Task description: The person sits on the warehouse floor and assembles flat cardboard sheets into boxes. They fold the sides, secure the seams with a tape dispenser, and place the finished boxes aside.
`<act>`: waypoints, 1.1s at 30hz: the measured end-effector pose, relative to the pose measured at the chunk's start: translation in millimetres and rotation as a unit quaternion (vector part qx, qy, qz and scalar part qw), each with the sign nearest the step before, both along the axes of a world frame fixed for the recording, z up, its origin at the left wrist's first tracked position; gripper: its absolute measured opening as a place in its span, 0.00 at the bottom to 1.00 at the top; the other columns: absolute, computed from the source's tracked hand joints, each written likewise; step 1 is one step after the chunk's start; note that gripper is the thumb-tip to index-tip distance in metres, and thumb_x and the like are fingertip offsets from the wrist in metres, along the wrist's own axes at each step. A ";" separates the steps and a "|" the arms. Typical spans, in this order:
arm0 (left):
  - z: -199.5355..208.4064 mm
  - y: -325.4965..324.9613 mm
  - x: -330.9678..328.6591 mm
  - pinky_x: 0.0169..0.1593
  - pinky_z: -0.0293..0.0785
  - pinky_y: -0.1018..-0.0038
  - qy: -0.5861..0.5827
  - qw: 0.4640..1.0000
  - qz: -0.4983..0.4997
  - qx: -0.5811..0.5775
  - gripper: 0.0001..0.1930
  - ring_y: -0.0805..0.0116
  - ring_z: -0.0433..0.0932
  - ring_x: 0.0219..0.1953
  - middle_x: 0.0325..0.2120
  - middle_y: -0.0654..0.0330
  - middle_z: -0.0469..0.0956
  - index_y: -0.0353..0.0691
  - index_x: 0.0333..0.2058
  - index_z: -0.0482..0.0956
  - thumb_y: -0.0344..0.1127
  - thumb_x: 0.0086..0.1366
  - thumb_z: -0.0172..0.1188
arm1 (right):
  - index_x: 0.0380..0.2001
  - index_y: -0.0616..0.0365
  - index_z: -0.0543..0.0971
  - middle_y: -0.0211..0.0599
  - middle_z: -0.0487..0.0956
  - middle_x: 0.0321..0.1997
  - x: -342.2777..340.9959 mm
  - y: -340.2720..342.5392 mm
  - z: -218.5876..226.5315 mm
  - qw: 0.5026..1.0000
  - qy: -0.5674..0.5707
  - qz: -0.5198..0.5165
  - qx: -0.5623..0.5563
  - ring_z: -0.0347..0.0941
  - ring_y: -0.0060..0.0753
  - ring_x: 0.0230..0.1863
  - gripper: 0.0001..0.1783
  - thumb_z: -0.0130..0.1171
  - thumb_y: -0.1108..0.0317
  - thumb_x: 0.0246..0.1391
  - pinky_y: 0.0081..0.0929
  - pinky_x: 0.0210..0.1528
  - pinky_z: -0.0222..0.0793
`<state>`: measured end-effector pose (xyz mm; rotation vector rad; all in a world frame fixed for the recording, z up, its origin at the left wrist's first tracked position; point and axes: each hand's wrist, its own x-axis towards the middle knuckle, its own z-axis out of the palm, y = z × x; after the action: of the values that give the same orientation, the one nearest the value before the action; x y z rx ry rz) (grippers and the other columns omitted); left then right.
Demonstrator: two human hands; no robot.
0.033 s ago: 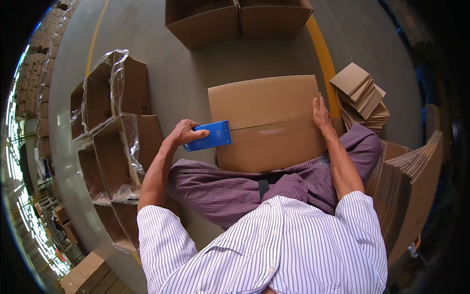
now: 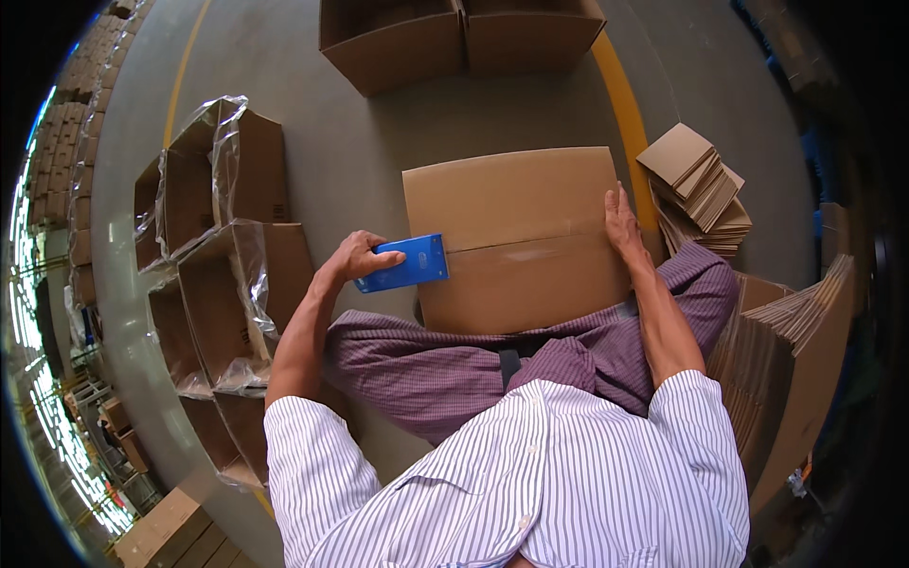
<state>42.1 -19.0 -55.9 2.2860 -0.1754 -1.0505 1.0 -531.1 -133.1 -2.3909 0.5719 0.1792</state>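
Observation:
A closed brown cardboard box (image 2: 516, 284) stands in front of my lap, its top flaps meeting along a middle seam. A shiny patch of what looks like clear tape lies near that seam. My left hand (image 2: 357, 256) is wrapped round a blue tape dispenser (image 2: 407, 265), thumb on top. The dispenser's far end touches the box at the left end of the seam. Against the box's right side rests my right hand (image 2: 622, 225), its fingers stretched out along the edge; the side under the fingers is hidden.
Open boxes (image 2: 260, 170) with clear plastic film stand at the left. More open boxes (image 2: 407, 57) are ahead. To the right lie a pile of cardboard pieces (image 2: 682, 156) and stacked flat cartons (image 2: 757, 369). Yellow lines (image 2: 620, 95) cross the grey floor.

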 end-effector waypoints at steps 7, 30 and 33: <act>-2.6 -9.9 8.8 0.43 0.80 0.61 0.010 0.999 -0.006 -0.038 0.40 0.52 0.84 0.36 0.34 0.45 0.83 0.31 0.42 0.84 0.67 0.47 0.62 | 0.71 0.56 0.50 0.45 0.53 0.74 41.6 48.5 -31.0 0.910 -0.184 0.154 -0.338 0.47 0.51 0.74 0.37 0.38 0.46 0.66 0.56 0.71 0.41; 7.9 -23.6 38.6 0.37 0.79 0.65 0.131 0.991 -0.042 0.009 0.39 0.59 0.83 0.33 0.27 0.51 0.83 0.33 0.35 0.85 0.71 0.45 0.64 | 0.29 0.49 0.83 0.31 0.82 0.34 124.8 183.9 3.4 0.924 -0.237 0.279 -0.112 0.74 0.39 0.40 0.18 0.47 0.53 0.61 0.38 0.53 0.61; -1.1 -19.9 26.4 0.34 0.78 0.65 0.128 0.991 -0.032 -0.018 0.40 0.58 0.82 0.30 0.25 0.50 0.82 0.32 0.34 0.85 0.71 0.46 0.64 | 0.28 0.49 0.83 0.30 0.83 0.35 130.8 184.7 6.5 0.925 -0.229 0.285 -0.097 0.74 0.37 0.41 0.19 0.47 0.53 0.61 0.37 0.54 0.60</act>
<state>68.6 -38.9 -57.0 2.1026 -0.1612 -1.3493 131.8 -346.4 -126.6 -2.6072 -0.3490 -0.1984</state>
